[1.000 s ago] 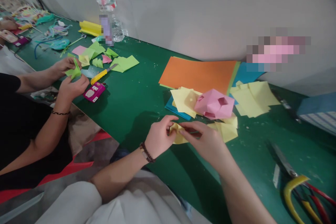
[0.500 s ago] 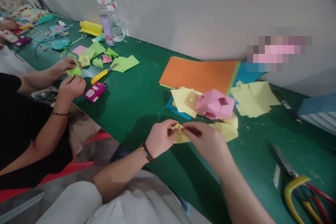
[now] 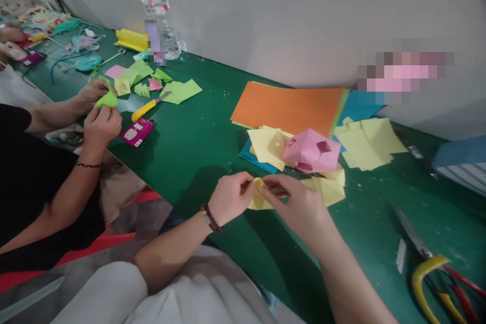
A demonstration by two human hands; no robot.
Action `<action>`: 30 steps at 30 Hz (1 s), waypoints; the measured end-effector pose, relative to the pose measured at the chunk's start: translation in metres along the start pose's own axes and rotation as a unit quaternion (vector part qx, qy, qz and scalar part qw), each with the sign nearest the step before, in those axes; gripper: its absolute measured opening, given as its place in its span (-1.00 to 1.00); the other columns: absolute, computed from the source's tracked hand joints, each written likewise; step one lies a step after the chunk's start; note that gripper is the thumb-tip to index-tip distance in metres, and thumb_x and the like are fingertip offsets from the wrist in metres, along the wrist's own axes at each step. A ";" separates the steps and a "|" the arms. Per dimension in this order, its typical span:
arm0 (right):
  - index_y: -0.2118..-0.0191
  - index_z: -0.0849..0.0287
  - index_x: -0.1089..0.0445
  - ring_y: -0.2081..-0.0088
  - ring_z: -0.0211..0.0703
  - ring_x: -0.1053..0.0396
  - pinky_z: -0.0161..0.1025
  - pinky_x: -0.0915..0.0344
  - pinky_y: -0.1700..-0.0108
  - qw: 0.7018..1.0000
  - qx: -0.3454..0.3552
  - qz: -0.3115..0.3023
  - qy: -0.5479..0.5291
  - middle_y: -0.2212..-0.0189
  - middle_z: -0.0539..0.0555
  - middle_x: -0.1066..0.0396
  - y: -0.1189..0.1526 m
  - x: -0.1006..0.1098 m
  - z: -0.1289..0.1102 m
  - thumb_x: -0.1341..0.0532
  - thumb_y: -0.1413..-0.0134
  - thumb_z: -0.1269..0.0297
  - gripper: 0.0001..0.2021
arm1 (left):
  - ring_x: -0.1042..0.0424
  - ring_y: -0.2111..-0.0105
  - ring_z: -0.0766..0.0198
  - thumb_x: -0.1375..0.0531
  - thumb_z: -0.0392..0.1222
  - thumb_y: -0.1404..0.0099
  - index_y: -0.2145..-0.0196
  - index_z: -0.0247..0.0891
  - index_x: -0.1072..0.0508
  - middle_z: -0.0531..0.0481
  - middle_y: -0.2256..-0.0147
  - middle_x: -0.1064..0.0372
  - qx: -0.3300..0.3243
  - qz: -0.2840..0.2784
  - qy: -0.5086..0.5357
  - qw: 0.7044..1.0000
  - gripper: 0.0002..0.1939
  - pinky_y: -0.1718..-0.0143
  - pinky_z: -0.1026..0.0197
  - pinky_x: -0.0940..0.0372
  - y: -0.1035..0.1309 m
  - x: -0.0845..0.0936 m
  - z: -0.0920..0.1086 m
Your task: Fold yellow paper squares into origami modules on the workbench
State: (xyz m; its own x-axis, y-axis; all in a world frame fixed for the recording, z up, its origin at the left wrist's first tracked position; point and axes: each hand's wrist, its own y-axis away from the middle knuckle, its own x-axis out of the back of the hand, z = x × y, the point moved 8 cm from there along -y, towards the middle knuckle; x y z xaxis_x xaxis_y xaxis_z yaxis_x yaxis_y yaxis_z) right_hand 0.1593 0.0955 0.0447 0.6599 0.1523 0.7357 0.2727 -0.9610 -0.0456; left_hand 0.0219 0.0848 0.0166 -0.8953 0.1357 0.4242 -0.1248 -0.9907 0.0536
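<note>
A small yellow paper piece (image 3: 259,201) is pinched between both hands above the green table (image 3: 212,126). My left hand (image 3: 231,195), with a beaded bracelet at the wrist, grips its left side with thumb and finger. My right hand (image 3: 298,202) grips its right side, and part of the paper is hidden by the fingers. Just beyond the hands lie a pink folded paper shape (image 3: 313,151), yellow sheets (image 3: 268,143) and a blue paper stack (image 3: 256,159). More yellow paper (image 3: 330,190) rests behind my right hand.
Orange paper (image 3: 290,106) lies near the wall, with yellow squares (image 3: 374,142) right of it. Scissors (image 3: 421,248) lie at the lower right. At left, a person's hands (image 3: 102,111) hold green paper beside a yellow cutter (image 3: 143,110), a purple box (image 3: 137,132) and a bottle (image 3: 152,0).
My fingers have shifted slightly on the yellow paper, whose middle now looks more rounded. My left hand has moved a little left. The other person's hands and green paper have shifted slightly.
</note>
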 end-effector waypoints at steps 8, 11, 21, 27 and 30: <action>0.27 0.07 -0.49 0.35 -0.15 -0.50 -0.28 -0.42 0.32 1.000 -0.015 0.003 -0.025 0.32 0.05 -0.56 -0.001 0.002 0.000 -0.10 -0.18 0.11 -0.74 | -0.45 0.48 0.29 -0.09 -0.15 -0.30 0.38 -0.25 -0.44 0.01 0.47 -0.48 0.005 0.007 0.015 1.000 -0.81 0.47 0.33 -0.24 0.001 0.004 0.002; 0.30 0.06 -0.50 0.40 -0.15 -0.50 -0.28 -0.42 0.37 0.999 -0.037 -0.011 -0.035 0.37 0.02 -0.56 -0.001 -0.001 0.004 -0.17 -0.11 0.11 -0.79 | -0.44 0.50 0.30 -0.10 -0.17 -0.28 0.38 -0.25 -0.45 0.02 0.47 -0.49 0.002 0.004 0.019 1.000 -0.83 0.48 0.33 -0.24 0.002 0.004 0.003; 0.31 0.07 -0.48 0.42 -0.15 -0.50 -0.27 -0.44 0.35 0.997 -0.057 0.006 -0.050 0.42 0.00 -0.55 -0.001 0.001 0.012 -0.22 -0.06 0.09 -0.81 | -0.49 0.45 0.28 -0.16 -0.25 -0.19 0.35 -0.28 -0.45 0.01 0.43 -0.50 0.045 -0.037 0.074 0.996 -0.91 0.43 0.34 -0.30 0.000 -0.004 -0.005; 0.19 0.08 -0.50 0.31 -0.14 -0.51 -0.26 -0.46 0.29 0.998 -0.003 -0.043 -0.040 0.26 0.07 -0.56 0.001 -0.002 -0.005 -0.15 -0.14 0.06 -0.72 | -0.50 0.42 0.27 -0.16 -0.23 -0.18 0.38 -0.28 -0.42 0.00 0.42 -0.48 0.066 -0.032 0.131 0.989 -0.92 0.38 0.31 -0.35 -0.001 -0.005 -0.010; 0.04 0.08 -0.45 0.22 -0.10 -0.50 -0.22 -0.47 0.22 0.998 0.036 -0.046 -0.010 0.15 0.09 -0.53 0.003 -0.001 -0.009 -0.21 -0.08 0.09 -0.65 | -0.47 0.44 0.28 -0.16 -0.21 -0.19 0.42 -0.27 -0.38 0.01 0.46 -0.45 0.069 -0.012 0.139 0.988 -0.91 0.41 0.32 -0.32 -0.002 -0.001 -0.012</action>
State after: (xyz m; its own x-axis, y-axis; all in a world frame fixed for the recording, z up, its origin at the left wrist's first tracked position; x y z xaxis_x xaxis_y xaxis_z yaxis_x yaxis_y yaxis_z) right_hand 0.1532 0.0905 0.0498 0.6435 0.2439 0.7256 0.3813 -0.9241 -0.0275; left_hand 0.0174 0.0866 0.0050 -0.9782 0.1359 0.1573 -0.1047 -0.9758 0.1920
